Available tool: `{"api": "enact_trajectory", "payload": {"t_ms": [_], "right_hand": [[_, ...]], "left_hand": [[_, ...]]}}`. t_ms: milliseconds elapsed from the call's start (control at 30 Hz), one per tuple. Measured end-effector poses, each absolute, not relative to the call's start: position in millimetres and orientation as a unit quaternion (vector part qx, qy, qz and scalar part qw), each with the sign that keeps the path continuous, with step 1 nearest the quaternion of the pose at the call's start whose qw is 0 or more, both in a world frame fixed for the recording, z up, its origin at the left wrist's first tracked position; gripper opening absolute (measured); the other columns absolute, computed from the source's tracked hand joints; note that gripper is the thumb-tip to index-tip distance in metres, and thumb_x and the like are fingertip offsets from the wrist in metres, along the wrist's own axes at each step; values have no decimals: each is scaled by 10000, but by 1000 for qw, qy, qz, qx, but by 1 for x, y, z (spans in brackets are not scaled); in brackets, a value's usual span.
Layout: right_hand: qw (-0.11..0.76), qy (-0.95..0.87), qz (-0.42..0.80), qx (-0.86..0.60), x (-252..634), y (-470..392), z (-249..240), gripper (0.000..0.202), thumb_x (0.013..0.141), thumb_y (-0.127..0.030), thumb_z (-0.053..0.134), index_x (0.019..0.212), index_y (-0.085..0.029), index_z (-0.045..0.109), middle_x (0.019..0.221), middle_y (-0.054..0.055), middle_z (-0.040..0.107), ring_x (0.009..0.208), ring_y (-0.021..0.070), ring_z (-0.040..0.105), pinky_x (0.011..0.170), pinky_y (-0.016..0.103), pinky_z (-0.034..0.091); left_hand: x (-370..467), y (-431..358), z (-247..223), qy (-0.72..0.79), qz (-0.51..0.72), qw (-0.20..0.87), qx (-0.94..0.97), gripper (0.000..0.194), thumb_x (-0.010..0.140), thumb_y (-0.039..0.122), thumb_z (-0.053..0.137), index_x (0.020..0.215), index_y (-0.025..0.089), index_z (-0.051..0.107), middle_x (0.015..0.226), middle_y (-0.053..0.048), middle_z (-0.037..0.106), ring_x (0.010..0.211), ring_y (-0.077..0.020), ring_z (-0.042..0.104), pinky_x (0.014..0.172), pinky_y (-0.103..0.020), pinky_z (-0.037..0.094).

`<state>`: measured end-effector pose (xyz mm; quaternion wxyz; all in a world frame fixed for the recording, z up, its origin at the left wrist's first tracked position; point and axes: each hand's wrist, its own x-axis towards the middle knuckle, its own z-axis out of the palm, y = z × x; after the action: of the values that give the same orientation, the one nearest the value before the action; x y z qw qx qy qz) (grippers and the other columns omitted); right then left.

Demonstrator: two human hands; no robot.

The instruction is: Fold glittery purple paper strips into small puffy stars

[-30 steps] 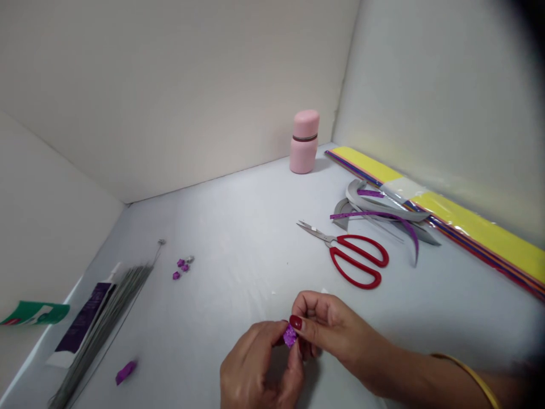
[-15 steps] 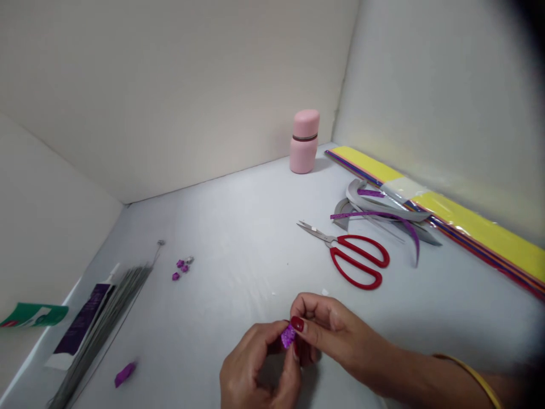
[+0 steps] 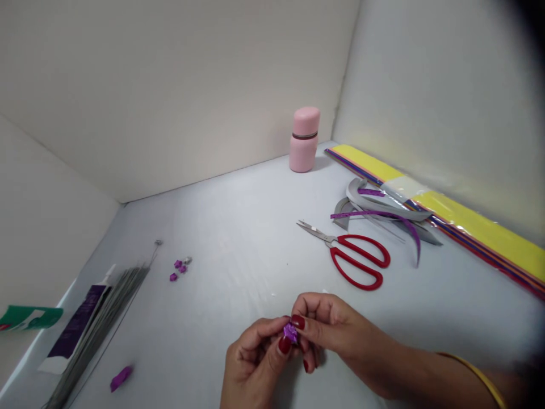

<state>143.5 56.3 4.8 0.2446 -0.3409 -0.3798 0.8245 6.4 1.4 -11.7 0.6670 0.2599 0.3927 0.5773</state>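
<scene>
Low in the middle of the frame, both hands meet over the pale grey tabletop point(image 3: 238, 238). The left hand point(image 3: 255, 369) and the right hand point(image 3: 330, 326) pinch one small purple glittery folded piece point(image 3: 290, 332) between thumbs and fingertips, so each grip is clenched on it. The piece sits just above the tabletop, right where the two thumbs with dark red nails come together. A thin yellow bangle point(image 3: 481, 378) circles the right wrist at the lower right edge.

Up and to the right of the hands lie red-handled scissors point(image 3: 347, 255), blades pointing to the upper left. Just beyond them is a loose heap of curled grey and purple paper strips point(image 3: 385, 213), and behind that, along the right wall, a long flat pack of yellow and coloured sheets point(image 3: 468, 227) in clear wrap. A pink bottle with a rounded cap point(image 3: 304, 139) stands upright near the far corner.

On the left side of the frame, a bundle of thin grey wires point(image 3: 97, 332) lies beside a white and purple tube point(image 3: 72, 332). A few tiny purple folded pieces point(image 3: 179, 268) sit together near the wires' far tips. One larger purple scrap point(image 3: 121, 378) lies alone at the lower left. A green paper slip point(image 3: 29, 317) shows at the left edge.
</scene>
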Motion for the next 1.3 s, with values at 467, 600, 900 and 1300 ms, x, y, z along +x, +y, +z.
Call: {"api": "enact_trajectory", "payload": {"t_ms": [467,600,900,1300], "right_hand": [[230,-348,848,-327,144,57,5,291,733,-395,668,704,-144,526,558,-36,574,435,62,513,472,185,345],[226,-375,835,-333,144,55,5,306,722,-415,673,696,-148,525,550,-29,582,438,67,496,467,190,328],[221,-404,825,-327,145,56,7,313,736,-421,655,683,-148,511,555,-37,540,463,66,478,475,190,298],[226,-344,865,-288,146,56,10,261,741,-349,664,704,-140,513,585,-28,556,461,58,487,505,193,353]], "left_hand": [[6,-1,-7,447,576,635,257,231,616,289,795,836,254,733,659,-17,715,569,-142,652,582,-246,505],[7,-7,-8,535,571,514,351,130,667,234,747,795,223,728,696,-36,698,605,-156,651,576,-243,514],[11,-6,2,496,582,581,278,128,639,253,778,722,204,693,612,-21,728,550,-147,669,534,-216,515],[13,-4,-1,420,602,638,234,118,665,191,767,756,207,695,631,-30,739,562,-151,681,552,-224,506]]}}
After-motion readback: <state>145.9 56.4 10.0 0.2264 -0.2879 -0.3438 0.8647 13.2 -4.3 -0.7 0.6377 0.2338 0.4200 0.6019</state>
